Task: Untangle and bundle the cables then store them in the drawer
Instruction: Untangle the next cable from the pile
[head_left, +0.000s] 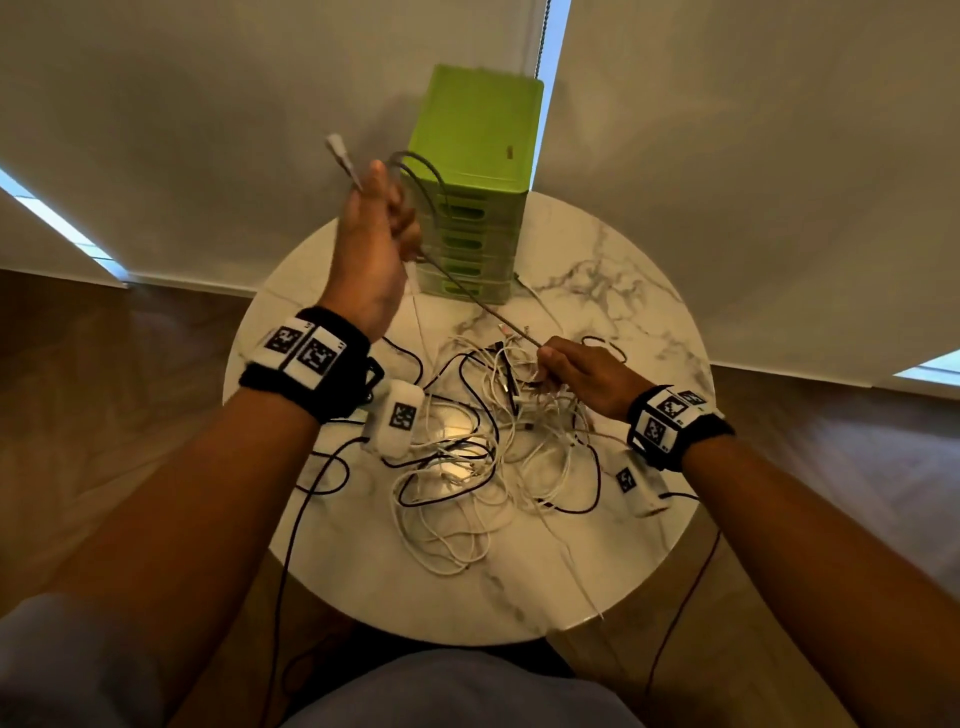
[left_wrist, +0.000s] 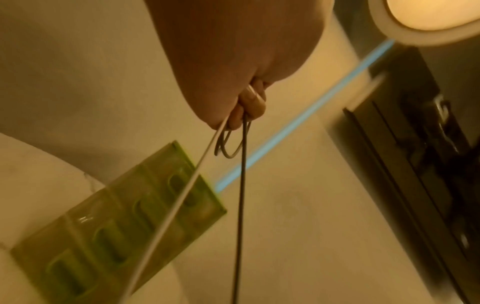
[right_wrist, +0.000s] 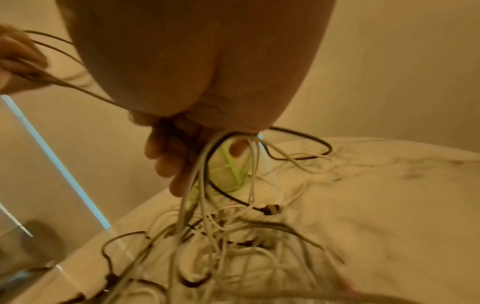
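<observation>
My left hand (head_left: 387, 208) is raised in front of the green drawer unit (head_left: 475, 156) and grips a grey cable (head_left: 467, 299) wound in loops (left_wrist: 228, 148). The cable's plug (head_left: 337, 148) sticks up above the fist. From there the cable runs taut down to my right hand (head_left: 545, 359), which pinches it just above the tangle of white and black cables (head_left: 467, 452). In the right wrist view my fingers (right_wrist: 166, 156) curl over the grey cable, and several strands of the tangle (right_wrist: 233, 236) hang against them. The drawers look closed.
The round marble table (head_left: 623, 312) holds the drawer unit at its far edge, near a pale wall. A black loop (head_left: 605, 345) lies behind my right hand. Thin black wrist-camera leads (head_left: 291, 519) trail off the table's front. Wooden floor surrounds the table.
</observation>
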